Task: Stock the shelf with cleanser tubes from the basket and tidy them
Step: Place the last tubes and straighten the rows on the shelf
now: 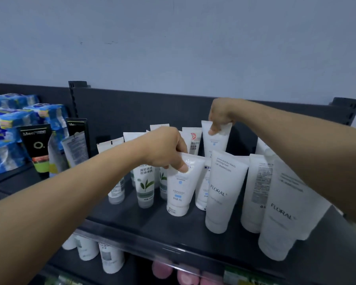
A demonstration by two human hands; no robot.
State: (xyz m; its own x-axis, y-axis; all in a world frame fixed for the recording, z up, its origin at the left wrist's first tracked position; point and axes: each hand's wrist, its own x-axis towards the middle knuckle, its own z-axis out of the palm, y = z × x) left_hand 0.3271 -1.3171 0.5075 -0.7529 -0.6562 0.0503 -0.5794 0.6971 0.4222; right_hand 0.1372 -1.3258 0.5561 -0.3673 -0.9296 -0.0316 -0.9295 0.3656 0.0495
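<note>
Several white cleanser tubes stand cap-down on the dark top shelf (152, 221). My left hand (164, 149) pinches the crimped top of a short white tube (179, 188) at the front middle. My right hand (220, 115) pinches the top of another white tube (215, 140) farther back. Two tall FLORAL tubes stand to the right, one in the middle (222, 192) and one at the front right (282, 212), partly under my right forearm. Green-leaf tubes (145, 186) stand left of my left hand. The basket is out of view.
Black men's tubes (37, 149) and blue wrapped packs (6, 140) fill the shelf's left end. An upright shelf post (73, 99) rises behind them. On the lower shelf stand more white tubes (109, 258) and pink items (173, 272). A grey wall is behind.
</note>
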